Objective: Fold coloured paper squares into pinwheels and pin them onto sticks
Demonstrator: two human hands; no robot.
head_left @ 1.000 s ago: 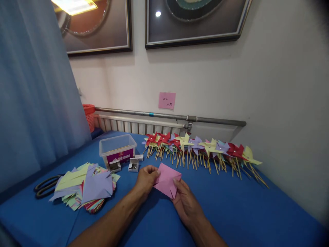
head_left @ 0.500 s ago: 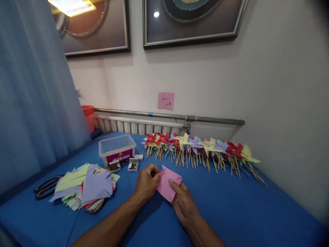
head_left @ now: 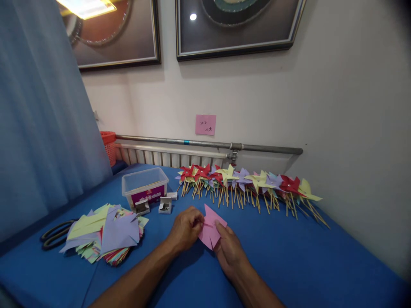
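Centrally, on the blue worktop [head_left: 289, 265]: one pink paper sheet [head_left: 210, 229], partly folded, one corner standing up as a point. Its lower edge is hidden behind the right hand.

Left hand [head_left: 186, 229]: fingers closed, pinching the left edge of the pink paper sheet at a fold. Whatever else sits between the fingertips is too small to make out.

Right hand [head_left: 229, 250]: fingers pressed flat on the lower right part of the pink paper sheet, holding it against the worktop. Both forearms are cut off by the lower frame edge.

Behind the pink paper sheet, near the wall: a row of paper pinwheels [head_left: 247, 184] on wooden sticks, red, yellow and purple, overlapping so that they cannot be counted.

Left of the pink paper sheet: two small open cardboard boxes [head_left: 165, 206], contents not clear. Just behind them, a clear plastic tub [head_left: 145, 187] with a purple label; the print is not readable.

Further left of the pink paper sheet: a loose pile of cut paper [head_left: 105, 233], purple and pale yellow on top, lower layers mostly covered. Beyond it, black scissors [head_left: 53, 233], blades hidden under the pile.

On the wall above the pinwheels: a pink note [head_left: 205, 124] with faint handwriting, not legible. Two framed pictures [head_left: 237, 23], tops cut off. An orange basket [head_left: 108, 145] is half hidden by the blue curtain [head_left: 41, 128].
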